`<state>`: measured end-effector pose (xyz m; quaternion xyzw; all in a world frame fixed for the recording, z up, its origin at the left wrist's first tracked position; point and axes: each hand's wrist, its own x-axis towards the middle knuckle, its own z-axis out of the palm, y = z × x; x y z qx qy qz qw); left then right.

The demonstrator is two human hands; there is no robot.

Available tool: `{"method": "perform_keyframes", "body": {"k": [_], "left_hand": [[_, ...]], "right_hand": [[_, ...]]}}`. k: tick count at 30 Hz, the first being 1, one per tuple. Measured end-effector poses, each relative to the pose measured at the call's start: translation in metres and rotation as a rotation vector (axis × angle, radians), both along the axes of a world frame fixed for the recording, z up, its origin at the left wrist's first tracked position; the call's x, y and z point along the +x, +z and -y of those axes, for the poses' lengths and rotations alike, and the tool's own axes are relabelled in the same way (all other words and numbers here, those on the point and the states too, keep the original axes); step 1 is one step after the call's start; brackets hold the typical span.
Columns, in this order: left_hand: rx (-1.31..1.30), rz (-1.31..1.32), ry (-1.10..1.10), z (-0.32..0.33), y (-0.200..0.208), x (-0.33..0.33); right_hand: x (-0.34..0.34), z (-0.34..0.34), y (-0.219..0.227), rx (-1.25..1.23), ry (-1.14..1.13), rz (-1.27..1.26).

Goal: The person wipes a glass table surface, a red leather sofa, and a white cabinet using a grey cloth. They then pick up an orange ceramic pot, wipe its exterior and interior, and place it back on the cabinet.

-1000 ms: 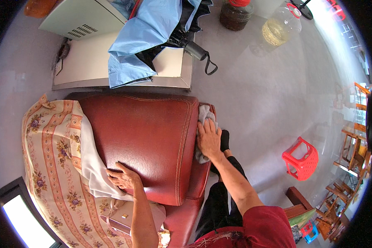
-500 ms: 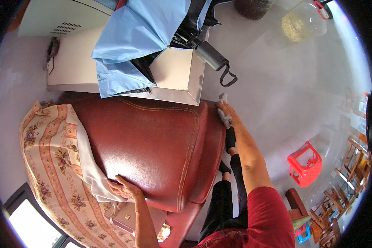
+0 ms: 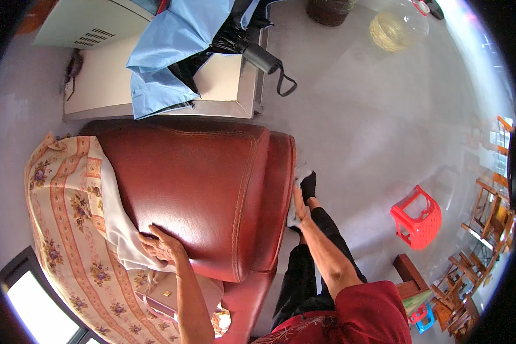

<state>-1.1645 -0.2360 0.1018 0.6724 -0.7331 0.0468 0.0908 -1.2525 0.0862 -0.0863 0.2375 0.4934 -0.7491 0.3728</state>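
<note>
- Cloth (image 3: 301,171): grey, against the red sofa's (image 3: 189,183) outer side, under my right hand (image 3: 299,202).
- I cannot tell whether that hand grips.
- My left hand (image 3: 164,246) rests spread on the sofa.

The right hand (image 3: 300,205) has drawn the grey cloth (image 3: 301,172) nearer along the red sofa (image 3: 276,200).

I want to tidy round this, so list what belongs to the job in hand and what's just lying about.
In the job: cloth, under right hand; sofa, under left hand; cover.

Lying about: umbrella; bag; stool; jug; jar.
</note>
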Motion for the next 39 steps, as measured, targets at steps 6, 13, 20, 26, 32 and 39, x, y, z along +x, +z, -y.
{"method": "perform_keyframes", "body": {"k": [6, 13, 20, 26, 32, 39], "left_hand": [[0.005, -0.035, 0.013, -0.004, 0.0, -0.006], [0.027, -0.037, 0.079, 0.0, -0.001, -0.002], [-0.03, -0.057, 0.037, -0.008, -0.009, -0.013], [-0.014, -0.079, 0.065, -0.008, -0.002, -0.011], [-0.062, -0.067, 0.032, -0.009, -0.005, -0.013], [-0.047, -0.05, 0.057, -0.008, -0.002, -0.009]], "right_hand": [[0.116, -0.002, 0.059, 0.203, 0.057, -0.137], [0.068, -0.035, 0.122, 0.64, 0.627, -0.439], [-0.064, 0.04, 0.131, 1.255, 0.755, -0.89], [0.076, 0.03, 0.146, 1.178, 0.987, -1.327], [0.134, 0.001, 0.18, 0.317, 1.381, -1.009], [0.008, 0.11, 0.262, 0.489, 0.749, -1.478]]}}
